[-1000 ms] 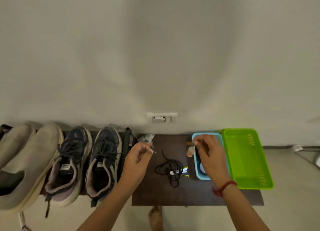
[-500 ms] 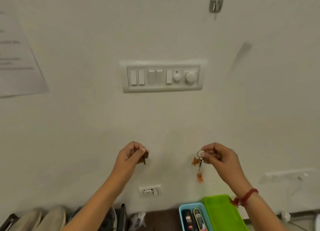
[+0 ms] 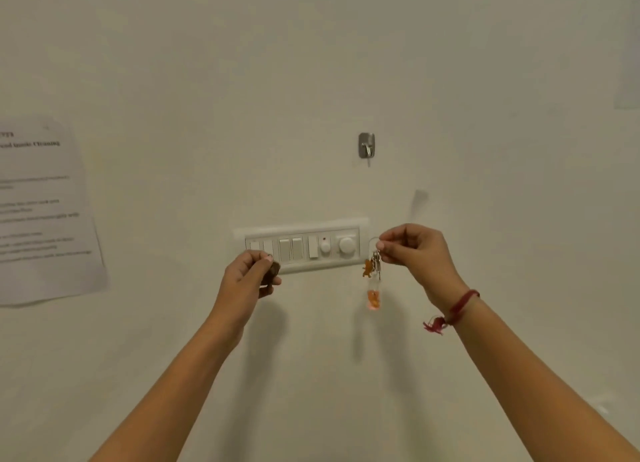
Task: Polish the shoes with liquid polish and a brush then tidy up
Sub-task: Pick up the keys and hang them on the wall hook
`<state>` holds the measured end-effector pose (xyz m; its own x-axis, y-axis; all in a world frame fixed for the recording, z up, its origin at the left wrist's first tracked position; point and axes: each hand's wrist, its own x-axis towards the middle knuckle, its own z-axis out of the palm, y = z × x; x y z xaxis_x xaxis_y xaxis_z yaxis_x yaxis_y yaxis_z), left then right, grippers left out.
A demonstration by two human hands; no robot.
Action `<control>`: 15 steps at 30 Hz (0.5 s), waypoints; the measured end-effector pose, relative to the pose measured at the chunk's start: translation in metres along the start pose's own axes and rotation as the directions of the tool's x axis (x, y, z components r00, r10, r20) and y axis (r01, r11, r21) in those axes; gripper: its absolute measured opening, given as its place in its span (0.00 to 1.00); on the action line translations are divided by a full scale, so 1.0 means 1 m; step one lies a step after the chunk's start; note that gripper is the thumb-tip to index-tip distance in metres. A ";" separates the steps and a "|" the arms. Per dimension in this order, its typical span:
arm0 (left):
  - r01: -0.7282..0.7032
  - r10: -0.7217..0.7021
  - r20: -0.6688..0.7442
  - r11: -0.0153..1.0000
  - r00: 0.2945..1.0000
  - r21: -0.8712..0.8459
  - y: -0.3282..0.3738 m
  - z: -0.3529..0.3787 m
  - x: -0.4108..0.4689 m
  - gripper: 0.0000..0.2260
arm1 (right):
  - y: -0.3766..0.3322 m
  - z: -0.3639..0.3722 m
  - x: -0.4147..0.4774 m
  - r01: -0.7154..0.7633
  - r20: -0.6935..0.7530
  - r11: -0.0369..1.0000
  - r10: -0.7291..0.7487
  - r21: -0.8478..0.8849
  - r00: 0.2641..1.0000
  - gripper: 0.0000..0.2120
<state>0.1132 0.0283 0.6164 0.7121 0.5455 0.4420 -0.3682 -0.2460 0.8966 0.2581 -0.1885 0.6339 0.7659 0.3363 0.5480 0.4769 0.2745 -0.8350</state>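
In the head view, the right hand [image 3: 415, 254] pinches a metal key ring with orange dangling charms [image 3: 373, 278], at six o'clock of the small steel wall hook [image 3: 366, 145]. The left hand [image 3: 249, 274] grips a small brown object [image 3: 273, 271], too covered to identify, at eight o'clock of the white switch panel [image 3: 301, 247]. The shoes, polish and brush are out of frame, so polishing progress cannot be judged. This looks like tidying, the keys probably bound for the hook.
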 end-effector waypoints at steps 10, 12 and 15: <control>-0.080 0.080 0.047 0.997 0.996 -0.001 0.018 0.005 0.058 0.04 | -0.029 -0.003 0.084 0.024 -0.095 0.998 -0.018 0.064 0.995 0.06; -0.092 0.092 0.053 0.996 0.994 -0.003 0.021 0.006 0.070 0.04 | -0.038 -0.002 0.106 0.013 -0.103 0.996 -0.003 0.090 0.995 0.05; -0.123 0.122 0.071 0.992 0.990 0.007 0.027 0.006 0.087 0.04 | -0.048 -0.001 0.134 0.023 -0.123 0.998 -0.017 0.051 0.992 0.06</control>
<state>0.1692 0.0642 0.6790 0.7024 0.4532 0.5489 -0.4488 -0.3167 0.8357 0.3386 -0.1576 0.7476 0.8051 0.2179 0.5517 0.4720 0.3282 -0.8182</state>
